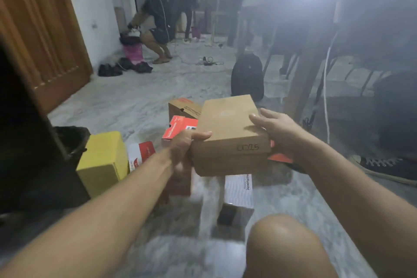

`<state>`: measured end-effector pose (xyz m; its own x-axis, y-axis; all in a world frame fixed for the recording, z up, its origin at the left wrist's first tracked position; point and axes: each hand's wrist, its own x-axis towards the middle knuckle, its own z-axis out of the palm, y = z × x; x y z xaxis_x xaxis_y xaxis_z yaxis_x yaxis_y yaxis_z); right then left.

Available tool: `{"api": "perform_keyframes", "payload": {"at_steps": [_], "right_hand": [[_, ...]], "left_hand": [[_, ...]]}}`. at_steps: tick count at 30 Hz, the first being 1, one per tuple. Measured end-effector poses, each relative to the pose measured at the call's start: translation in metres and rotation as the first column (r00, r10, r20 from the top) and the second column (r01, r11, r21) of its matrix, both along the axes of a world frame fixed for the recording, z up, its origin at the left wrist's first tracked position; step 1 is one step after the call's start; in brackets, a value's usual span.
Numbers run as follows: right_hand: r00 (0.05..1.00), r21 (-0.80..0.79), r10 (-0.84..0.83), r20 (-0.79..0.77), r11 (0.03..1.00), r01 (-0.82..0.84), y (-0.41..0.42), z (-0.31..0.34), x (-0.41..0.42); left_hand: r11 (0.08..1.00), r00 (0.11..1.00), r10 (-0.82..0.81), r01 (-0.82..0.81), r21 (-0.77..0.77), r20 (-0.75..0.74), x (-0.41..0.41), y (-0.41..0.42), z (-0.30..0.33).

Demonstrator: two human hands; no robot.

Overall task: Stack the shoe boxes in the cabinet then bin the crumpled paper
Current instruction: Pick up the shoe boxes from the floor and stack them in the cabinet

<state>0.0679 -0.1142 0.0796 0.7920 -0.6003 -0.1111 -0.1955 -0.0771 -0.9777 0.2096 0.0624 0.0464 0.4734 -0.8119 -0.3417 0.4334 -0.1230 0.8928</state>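
Shoe box, plain brown card (230, 133), lid on, "CO25" handwritten on near end wall. Held off the floor between both hands, above the loose pile. Long axis runs away from the person, slightly right; near short end faces the camera.

L hand (186, 142): grips near-left corner, thumb on lid, fingers curled under (blurred). R hand (274, 130): fingers fairly straight, pressed flat on right side and lid edge. Both equally close.

Cabinet (27, 142): dark opening at left, wooden door ajar; interior too dark to list contents. Box lies right of it, so the coming move is, by my reading, a leftward swing, probably short end first.

Other stock on floor: yellow box (102, 162) beside cabinet; red/white boxes (180, 127); brown box (184, 108) behind; white box (238, 189) below.

Bin w/ black liner (71, 136) beside cabinet; contents not visible. Crumpled paper: not located.
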Motion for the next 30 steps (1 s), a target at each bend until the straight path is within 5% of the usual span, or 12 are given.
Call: {"api": "perform_keyframes", "payload": {"at_steps": [5, 10, 14, 22, 30], "right_hand": [[0.922, -0.14, 0.353, -0.159, 0.916, -0.375, 0.05, 0.045, 0.022], [0.893, -0.202, 0.39, -0.222, 0.878, -0.434, 0.087, 0.069, 0.044], [0.85, -0.278, 0.471, -0.236, 0.806, -0.523, 0.106, 0.076, 0.049], [0.749, -0.229, 0.638, -0.179, 0.714, -0.662, 0.138, 0.074, 0.047], [0.64, -0.402, 0.744, -0.195, 0.534, -0.744, 0.211, 0.112, 0.061]], "left_hand": [[0.997, 0.975, 0.072, -0.069, -0.024, 0.209, 0.026, 0.059, 0.037], [0.993, 0.914, 0.089, -0.112, 0.035, 0.397, 0.029, 0.109, 0.067], [0.951, 0.846, 0.222, -0.298, 0.085, 0.484, 0.031, 0.142, 0.078], [0.895, 0.831, 0.313, -0.42, 0.151, 0.459, 0.003, 0.205, 0.102], [0.757, 0.632, 0.463, -0.646, 0.093, 0.622, -0.028, 0.28, 0.144]]}}
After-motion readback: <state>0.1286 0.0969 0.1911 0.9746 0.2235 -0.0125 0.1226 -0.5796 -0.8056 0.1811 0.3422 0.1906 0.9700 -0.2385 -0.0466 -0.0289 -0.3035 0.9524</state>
